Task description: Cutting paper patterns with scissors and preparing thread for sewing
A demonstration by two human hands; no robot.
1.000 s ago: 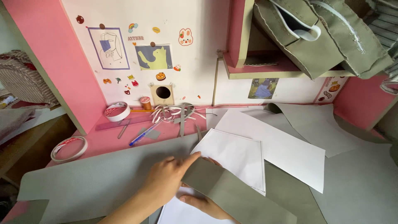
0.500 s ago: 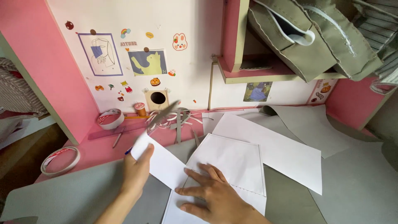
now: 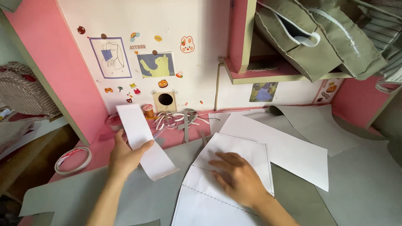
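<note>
The left hand covers the middle of the white paper strip, and its forearm runs off the near edge. The right hand hides part of the white pattern sheet, whose near end is cut by the same edge. Small stickers on the far wall are too small to tell. A red-and-white dish, possibly a tape dispenser, is half hidden behind the strip. The grey-green bags at far right are cropped by the top edge.
</note>
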